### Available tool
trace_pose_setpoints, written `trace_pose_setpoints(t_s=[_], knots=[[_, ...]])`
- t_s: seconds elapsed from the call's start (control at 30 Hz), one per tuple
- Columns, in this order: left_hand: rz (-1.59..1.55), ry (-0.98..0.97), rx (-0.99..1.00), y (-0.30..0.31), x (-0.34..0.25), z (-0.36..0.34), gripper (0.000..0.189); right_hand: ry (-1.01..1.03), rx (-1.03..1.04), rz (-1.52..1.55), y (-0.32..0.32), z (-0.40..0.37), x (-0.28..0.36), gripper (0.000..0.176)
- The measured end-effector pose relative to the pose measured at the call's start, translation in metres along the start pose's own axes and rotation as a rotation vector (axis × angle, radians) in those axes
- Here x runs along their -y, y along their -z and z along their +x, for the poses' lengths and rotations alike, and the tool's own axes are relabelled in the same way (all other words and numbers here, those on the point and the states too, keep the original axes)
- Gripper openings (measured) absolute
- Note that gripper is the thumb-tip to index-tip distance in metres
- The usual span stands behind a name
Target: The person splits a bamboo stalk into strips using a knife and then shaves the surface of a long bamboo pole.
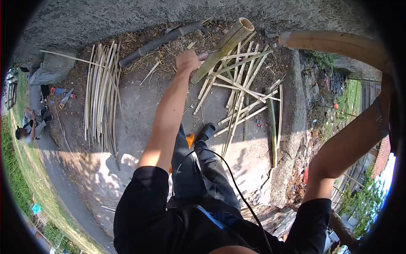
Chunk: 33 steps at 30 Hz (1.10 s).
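Observation:
My left hand [188,60] is closed around the handle of a tool [203,55], which meets the side of a thick bamboo pole [224,50]. The pole leans upward, its hollow end toward the top, and a dark split runs along it. Whatever blade the tool has is hidden at the bamboo. My right hand [386,89], raised at the right edge in shadow, is wrapped round a thick length of bamboo [334,43] that reaches left toward the pole without touching it. Its fingers show only in part.
Split bamboo strips [100,91] lie piled at the left. More strips [243,91] lie crisscrossed beside the pole. A dark pole [163,43] rests by the wall [139,15]. A saw [66,98] lies far left, near a seated person [34,122]. A black cable crosses my legs.

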<state>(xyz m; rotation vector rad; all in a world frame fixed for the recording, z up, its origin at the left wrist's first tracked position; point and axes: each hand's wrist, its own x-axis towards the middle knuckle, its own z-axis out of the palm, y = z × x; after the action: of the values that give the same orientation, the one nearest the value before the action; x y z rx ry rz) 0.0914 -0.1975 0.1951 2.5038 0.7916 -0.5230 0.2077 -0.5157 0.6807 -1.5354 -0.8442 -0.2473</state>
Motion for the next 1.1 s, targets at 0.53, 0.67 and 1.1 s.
trace_pose_setpoints(t_s=[0.53,0.67,1.1], knots=[[0.070,-0.063,-0.017,-0.040,0.030,-0.011,0.034,-0.597,0.077,-0.675,-0.036,-0.297,-0.134,0.035],[0.140,-0.047,-0.042,-0.031,0.054,-0.007,0.039,-0.281,-0.267,-0.455,0.036,-0.189,-0.082,0.025],[0.078,-0.077,-0.085,-0.038,0.082,-0.021,0.052,-1.277,0.024,0.051,0.033,-0.366,-0.168,0.038]])
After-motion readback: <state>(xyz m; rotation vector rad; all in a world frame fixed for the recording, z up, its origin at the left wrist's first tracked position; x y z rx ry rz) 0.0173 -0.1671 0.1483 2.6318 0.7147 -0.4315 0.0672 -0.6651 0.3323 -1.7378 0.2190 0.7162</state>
